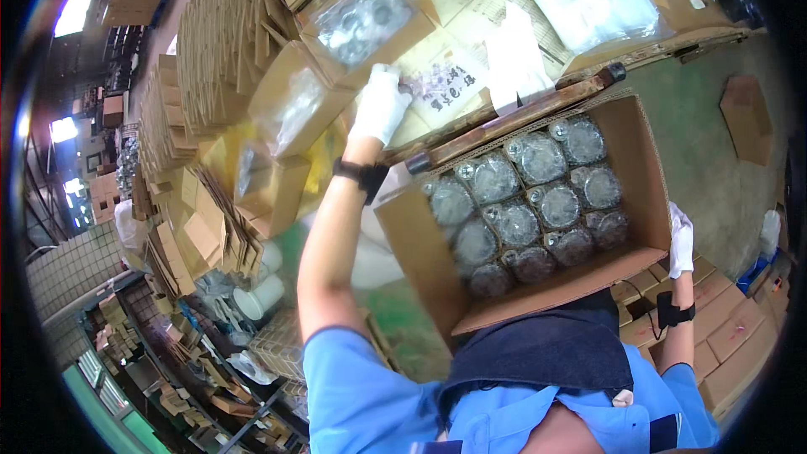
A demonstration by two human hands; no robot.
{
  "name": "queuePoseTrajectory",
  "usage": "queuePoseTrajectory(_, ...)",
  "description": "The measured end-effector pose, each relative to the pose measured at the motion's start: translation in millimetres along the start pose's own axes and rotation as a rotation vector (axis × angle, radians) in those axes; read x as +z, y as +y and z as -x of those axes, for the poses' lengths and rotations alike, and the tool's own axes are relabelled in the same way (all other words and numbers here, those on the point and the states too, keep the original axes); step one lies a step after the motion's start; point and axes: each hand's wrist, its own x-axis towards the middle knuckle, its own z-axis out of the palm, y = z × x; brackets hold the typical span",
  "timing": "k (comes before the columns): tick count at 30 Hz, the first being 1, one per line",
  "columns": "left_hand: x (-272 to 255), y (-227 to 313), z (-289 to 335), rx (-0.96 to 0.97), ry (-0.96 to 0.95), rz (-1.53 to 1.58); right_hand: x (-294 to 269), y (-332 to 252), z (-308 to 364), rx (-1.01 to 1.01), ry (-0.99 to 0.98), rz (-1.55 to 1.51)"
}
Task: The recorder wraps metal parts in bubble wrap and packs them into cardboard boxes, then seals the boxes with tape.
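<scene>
An open cardboard box (pixel 551 282) sits between my body and the table edge, holding rows of clear-wrapped round glass-like items (pixel 513 223). My right hand (pixel 681 241), in a white glove, grips the box's right side from outside; some of its fingers are hidden behind the cardboard. Over the table, my white-gloved left hand (pixel 381 109) is closed, its fingers curled at the left edge of a paper sheet (pixel 445 84) with dark and purple marks. What those fingers hold, if anything, is too small to make out.
Along the table's front edge lies a wooden-handled tool or bar (pixel 521 118). Small open boxes with plastic-wrapped contents (pixel 361 21) stand beyond my left hand. Flattened cardboard (pixel 227 42) is stacked at left, white plastic bags (pixel 588 0) lie far right, and closed cartons (pixel 723 319) are at right.
</scene>
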Motion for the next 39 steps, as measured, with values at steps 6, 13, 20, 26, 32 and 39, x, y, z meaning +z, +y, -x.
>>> queuePoseTrajectory(6, -14.4, 17.9, -22.4, 0.002, -0.042, 0.164, -5.4, 21.6, -4.3, 0.060, 0.073, -0.043)
queuePoseTrajectory(13, -71.1, -7.6, -121.4, -0.079, 0.055, 0.172, 0.1, 12.4, -0.4, 0.086, 0.020, -0.125)
queuePoseTrajectory(20, -45.1, -4.3, -138.6, -0.065, -0.156, -0.229, -5.5, 13.6, 1.7, 0.101, 0.052, -0.077)
queuePoseTrajectory(26, -53.4, 10.5, -120.3, 0.005, -0.090, -0.072, -3.4, 13.2, -1.0, 0.086, 0.049, -0.100)
queuePoseTrajectory(32, -69.4, -30.7, -98.7, -0.219, 0.268, 0.524, 0.5, 8.5, -1.3, 0.079, 0.055, -0.147)
queuePoseTrajectory(39, -63.0, -98.6, -96.6, 0.043, 0.653, 0.364, 7.8, 8.6, -8.9, 0.036, 0.034, -0.120)
